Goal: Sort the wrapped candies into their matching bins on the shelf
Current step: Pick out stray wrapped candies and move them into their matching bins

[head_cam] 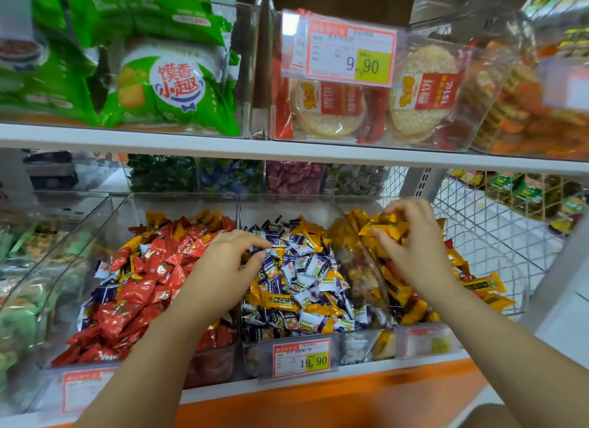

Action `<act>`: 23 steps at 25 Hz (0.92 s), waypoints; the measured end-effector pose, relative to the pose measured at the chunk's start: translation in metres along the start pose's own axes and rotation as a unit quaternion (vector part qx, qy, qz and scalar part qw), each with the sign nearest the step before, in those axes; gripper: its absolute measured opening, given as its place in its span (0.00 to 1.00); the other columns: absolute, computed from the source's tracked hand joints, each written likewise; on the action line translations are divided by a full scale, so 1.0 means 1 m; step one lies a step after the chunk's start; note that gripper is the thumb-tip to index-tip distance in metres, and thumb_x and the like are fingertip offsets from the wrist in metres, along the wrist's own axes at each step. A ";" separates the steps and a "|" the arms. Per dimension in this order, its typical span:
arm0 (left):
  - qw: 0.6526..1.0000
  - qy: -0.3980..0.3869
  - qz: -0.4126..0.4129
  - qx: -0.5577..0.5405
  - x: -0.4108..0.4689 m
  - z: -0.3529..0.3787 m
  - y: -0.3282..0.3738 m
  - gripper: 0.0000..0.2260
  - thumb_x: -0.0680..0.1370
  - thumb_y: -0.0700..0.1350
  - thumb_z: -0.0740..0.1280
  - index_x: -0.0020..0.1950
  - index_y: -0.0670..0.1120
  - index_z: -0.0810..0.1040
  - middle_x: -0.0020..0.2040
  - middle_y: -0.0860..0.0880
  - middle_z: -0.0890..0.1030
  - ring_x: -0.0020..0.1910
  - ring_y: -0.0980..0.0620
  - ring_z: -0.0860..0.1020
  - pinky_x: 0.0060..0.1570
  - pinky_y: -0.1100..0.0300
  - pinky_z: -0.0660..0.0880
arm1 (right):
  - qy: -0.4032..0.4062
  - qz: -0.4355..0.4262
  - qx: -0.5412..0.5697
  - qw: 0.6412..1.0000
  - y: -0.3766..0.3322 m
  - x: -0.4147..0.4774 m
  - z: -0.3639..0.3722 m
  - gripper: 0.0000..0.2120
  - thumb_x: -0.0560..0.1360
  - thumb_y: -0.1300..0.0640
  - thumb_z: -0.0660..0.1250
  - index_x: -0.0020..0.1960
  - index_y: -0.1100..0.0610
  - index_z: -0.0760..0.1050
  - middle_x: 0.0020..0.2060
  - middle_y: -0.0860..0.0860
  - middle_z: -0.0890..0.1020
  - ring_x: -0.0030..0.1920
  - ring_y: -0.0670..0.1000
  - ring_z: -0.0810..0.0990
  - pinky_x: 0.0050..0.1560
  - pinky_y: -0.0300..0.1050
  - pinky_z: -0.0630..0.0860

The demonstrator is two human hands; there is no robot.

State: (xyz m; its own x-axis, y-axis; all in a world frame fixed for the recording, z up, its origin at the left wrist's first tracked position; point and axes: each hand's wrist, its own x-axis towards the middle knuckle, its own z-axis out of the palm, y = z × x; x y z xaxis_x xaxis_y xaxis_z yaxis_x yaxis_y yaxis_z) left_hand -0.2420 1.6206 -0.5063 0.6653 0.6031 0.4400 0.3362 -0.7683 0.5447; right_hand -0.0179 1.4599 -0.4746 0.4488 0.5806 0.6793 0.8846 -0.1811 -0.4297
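Head view: shelf [287, 147] carrying three clear bins, both hands reaching in
Left bin [178, 204]: red candies [140, 287], under the left wrist
Middle bin [287, 207]: purple-and-white candies [306, 265] with yellow ones mixed in, under the left fingertips
Right bin [369, 268]: yellow pile, straight below the right hand's grip
Right hand [411, 246]: fingers curled, pinching a small bunch of yellow candies [384, 228] just above that pile
Left hand [223, 268]: fingers curled, thumb and forefinger nearly meeting; whether they hold anything I cannot tell
Stray yellow candy [280, 301]: just toward the person from the left fingertips, long axis running side to side; left hand is nearer, so likely its pick
Green bag [178, 86]: 馍香小趣
Upper price tag [350, 53]: 9.90
Lower price tag [301, 359]: 19.90
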 end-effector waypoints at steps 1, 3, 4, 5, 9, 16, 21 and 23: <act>1.000 0.002 -0.004 -0.002 0.000 0.000 0.001 0.10 0.79 0.47 0.62 0.58 0.54 0.78 0.53 0.60 0.73 0.59 0.58 0.68 0.62 0.61 0.63 | 0.001 0.041 -0.013 0.999 0.011 -0.002 -0.001 0.11 0.71 0.61 0.71 0.49 0.55 0.71 0.48 0.49 0.70 0.47 0.43 0.69 0.48 0.23 0.62; 1.000 0.005 -0.011 -0.008 -0.001 0.000 0.001 0.10 0.79 0.46 0.62 0.58 0.54 0.78 0.53 0.59 0.73 0.59 0.58 0.67 0.62 0.62 0.63 | -0.089 0.107 -0.045 0.989 0.032 -0.007 0.004 0.09 0.72 0.60 0.70 0.48 0.54 0.72 0.51 0.51 0.73 0.54 0.50 0.73 0.51 0.29 0.63; 1.000 0.005 -0.011 -0.008 -0.001 -0.001 0.002 0.10 0.79 0.46 0.62 0.58 0.53 0.78 0.53 0.59 0.73 0.59 0.59 0.67 0.61 0.62 0.62 | -0.137 0.119 -0.059 0.982 0.038 -0.010 0.005 0.09 0.72 0.59 0.70 0.49 0.54 0.73 0.54 0.51 0.74 0.59 0.52 0.73 0.55 0.34 0.64; 1.000 0.003 -0.010 -0.007 -0.001 -0.001 0.001 0.10 0.79 0.45 0.62 0.58 0.53 0.78 0.53 0.59 0.73 0.58 0.59 0.68 0.61 0.63 0.63 | -0.161 0.116 -0.066 0.978 0.040 -0.012 0.004 0.10 0.72 0.59 0.70 0.52 0.53 0.74 0.59 0.52 0.74 0.63 0.53 0.71 0.60 0.38 0.64; 1.000 0.001 -0.009 -0.008 -0.001 -0.002 0.000 0.09 0.79 0.45 0.63 0.57 0.52 0.78 0.54 0.58 0.74 0.58 0.59 0.68 0.61 0.63 0.63 | -0.127 0.035 -0.040 0.990 0.007 -0.007 0.002 0.13 0.73 0.57 0.69 0.57 0.51 0.76 0.62 0.48 0.74 0.65 0.48 0.69 0.65 0.37 0.60; 1.000 0.005 -0.002 -0.016 -0.005 -0.007 -0.004 0.09 0.79 0.45 0.63 0.57 0.51 0.79 0.55 0.58 0.75 0.56 0.61 0.71 0.58 0.67 0.64 | -0.452 -0.028 -0.007 0.892 -0.046 -0.023 0.039 0.09 0.74 0.58 0.68 0.54 0.51 0.79 0.49 0.45 0.82 0.48 0.45 0.80 0.50 0.37 0.76; 1.000 -0.001 0.010 -0.008 -0.006 -0.009 -0.006 0.10 0.78 0.45 0.63 0.57 0.51 0.79 0.55 0.57 0.76 0.57 0.60 0.72 0.59 0.66 0.65 | -0.480 -0.052 -0.093 0.871 -0.036 -0.029 0.054 0.16 0.73 0.60 0.69 0.60 0.50 0.77 0.56 0.46 0.79 0.50 0.45 0.76 0.48 0.37 0.73; 1.000 -0.001 0.008 -0.008 -0.006 -0.009 -0.006 0.10 0.79 0.46 0.63 0.57 0.51 0.79 0.55 0.57 0.76 0.57 0.60 0.72 0.60 0.65 0.66 | -0.449 -0.043 -0.079 0.889 -0.036 -0.028 0.055 0.13 0.73 0.59 0.69 0.56 0.49 0.79 0.50 0.47 0.80 0.44 0.46 0.77 0.41 0.36 0.71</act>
State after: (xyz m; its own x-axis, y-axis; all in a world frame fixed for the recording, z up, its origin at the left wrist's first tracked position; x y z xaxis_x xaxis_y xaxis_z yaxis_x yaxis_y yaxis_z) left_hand -0.2539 1.6232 -0.5057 0.6722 0.5901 0.4471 0.3141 -0.7742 0.5496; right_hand -0.0695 1.4936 -0.5105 0.1602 0.9843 -0.0744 0.9494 -0.1743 -0.2613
